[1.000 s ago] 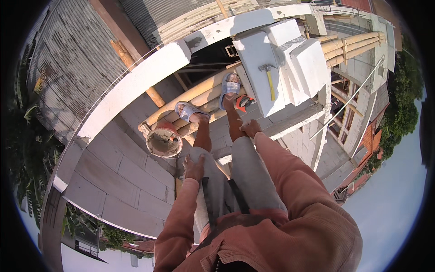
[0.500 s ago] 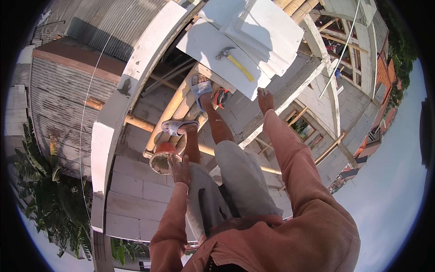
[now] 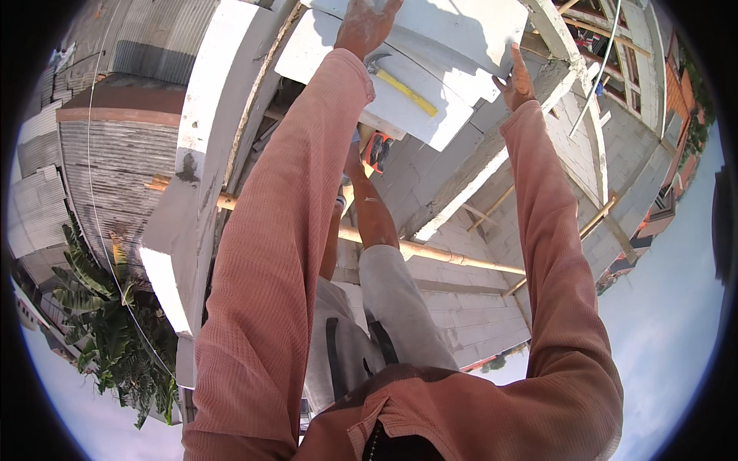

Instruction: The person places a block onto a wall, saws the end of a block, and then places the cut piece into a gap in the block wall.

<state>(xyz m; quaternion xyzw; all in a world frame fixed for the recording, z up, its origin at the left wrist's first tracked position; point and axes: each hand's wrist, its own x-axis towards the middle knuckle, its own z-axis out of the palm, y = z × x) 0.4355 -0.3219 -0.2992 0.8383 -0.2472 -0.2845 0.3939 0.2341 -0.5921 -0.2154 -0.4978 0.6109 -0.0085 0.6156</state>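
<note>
My left hand (image 3: 367,27) reaches to the top edge of the picture, over pale white building blocks (image 3: 461,34); its fingertips are cut off there. At the right end of the blocks, my right hand (image 3: 517,83) has its index finger stretched along the block's side and its thumb apart. It touches or nearly touches the corner. Between the hands, a claw hammer (image 3: 407,92) with a yellow handle lies on a flat white slab (image 3: 442,132). My left sleeve passes close to the hammer's head and hides the bamboo platform below.
An orange-and-black object (image 3: 377,152) lies by my foot under the slab. A bamboo pole (image 3: 453,255) crosses behind my legs. A concrete beam (image 3: 461,200) slopes on the right, a rough wall ledge (image 3: 201,146) runs on the left, and ground lies well below.
My left hand has left the reddish bucket by my knee and swung up and forward to the blocks. My right hand has moved up and right from the slab's corner, its fingers now stretched.
</note>
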